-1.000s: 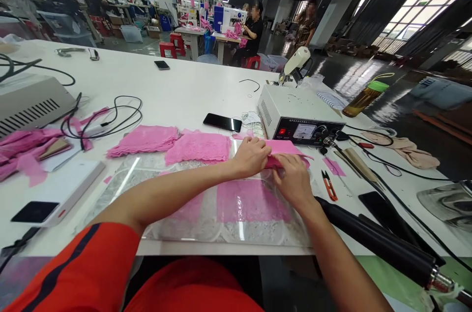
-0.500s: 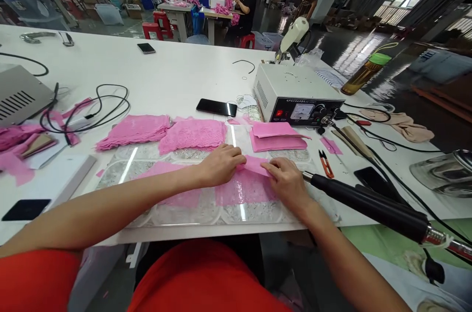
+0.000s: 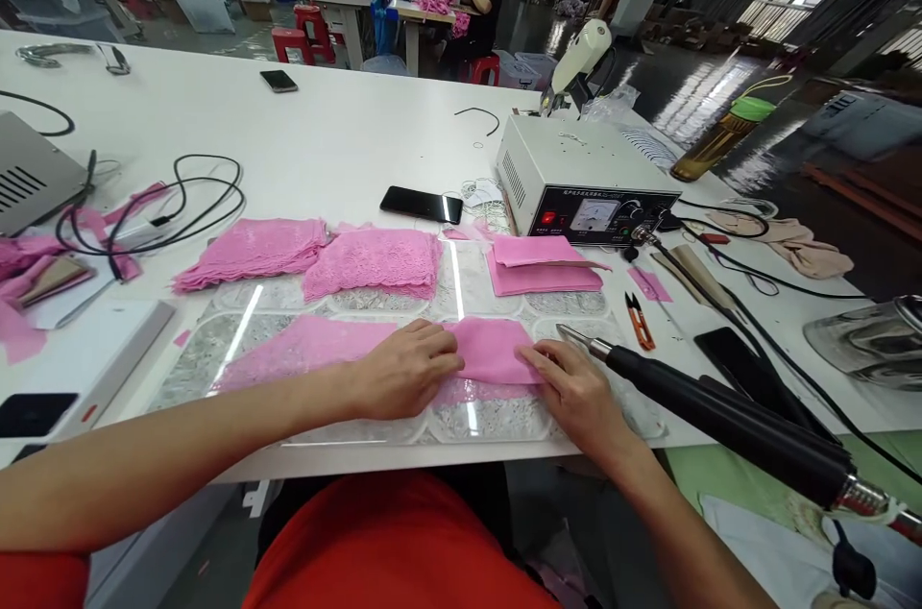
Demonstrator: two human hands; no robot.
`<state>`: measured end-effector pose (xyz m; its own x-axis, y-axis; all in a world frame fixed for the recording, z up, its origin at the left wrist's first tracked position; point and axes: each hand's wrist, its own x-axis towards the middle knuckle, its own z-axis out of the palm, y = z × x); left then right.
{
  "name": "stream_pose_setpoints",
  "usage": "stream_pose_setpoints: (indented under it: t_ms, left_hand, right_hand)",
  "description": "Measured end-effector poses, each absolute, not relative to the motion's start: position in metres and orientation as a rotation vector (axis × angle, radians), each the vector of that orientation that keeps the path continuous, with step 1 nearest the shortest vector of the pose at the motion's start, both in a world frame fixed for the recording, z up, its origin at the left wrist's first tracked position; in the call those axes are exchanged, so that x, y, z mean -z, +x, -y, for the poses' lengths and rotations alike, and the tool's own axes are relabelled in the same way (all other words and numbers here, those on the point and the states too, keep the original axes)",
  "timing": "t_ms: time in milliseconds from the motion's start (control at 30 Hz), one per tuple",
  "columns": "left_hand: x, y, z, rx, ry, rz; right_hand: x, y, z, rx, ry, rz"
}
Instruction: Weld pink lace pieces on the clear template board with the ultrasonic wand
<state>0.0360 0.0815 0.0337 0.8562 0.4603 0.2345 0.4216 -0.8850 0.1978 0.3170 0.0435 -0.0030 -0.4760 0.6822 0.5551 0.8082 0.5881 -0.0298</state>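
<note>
Between my hands a pink fabric piece lies over a sheer pink lace piece on a clear patterned mat. My left hand grips its left edge with curled fingers. At the right edge, my right hand pinches the fabric between thumb and fingers. Another sheer pink piece lies flat to the left, partly under my left forearm. Just right of my right hand rests a black-handled tool with a pointed metal tip.
Two pink lace stacks and folded pink fabric lie behind my hands. A metal control box stands at back right, near orange snips. A black phone and cables lie farther back. A person sits at a sewing machine beyond.
The pink fabric between my hands has come down and spread flatter over the lace. Both hands have moved slightly toward me, and the view has shifted a little.
</note>
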Motion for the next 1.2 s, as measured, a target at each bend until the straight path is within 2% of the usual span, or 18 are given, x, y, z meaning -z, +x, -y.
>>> stream_pose_setpoints:
  t_ms: [300,467,700,800,900,1033,1200]
  left_hand:
    - [-0.035,0.067,-0.082,-0.439,2.851,-0.996]
    - [-0.034,0.103,-0.094,-0.291,2.912,-1.172]
    - [-0.055,0.067,-0.138,-0.295,2.846,-1.365]
    - [-0.059,0.050,-0.130,-0.414,2.894,-1.274]
    - [-0.046,0.039,-0.104,-0.529,2.995,-0.962]
    - [-0.031,0.029,-0.076,-0.457,3.117,-0.742]
    - [-0.040,0.027,-0.074,-0.379,3.013,-0.740]
  right_hand:
    - [-0.008,0.310,-0.049,0.223,-1.240,2.168]
    - [-0.022,0.301,-0.061,0.156,-1.305,2.080]
    - [-0.023,0.301,-0.094,0.068,-1.304,1.993]
    - [-0.024,0.302,-0.094,0.093,-1.236,1.972]
    - [-0.017,0.308,-0.078,0.144,-1.181,2.061]
    - [0.001,0.316,-0.053,0.210,-1.188,2.208]
    - [0.008,0.320,-0.044,0.246,-1.188,2.255]
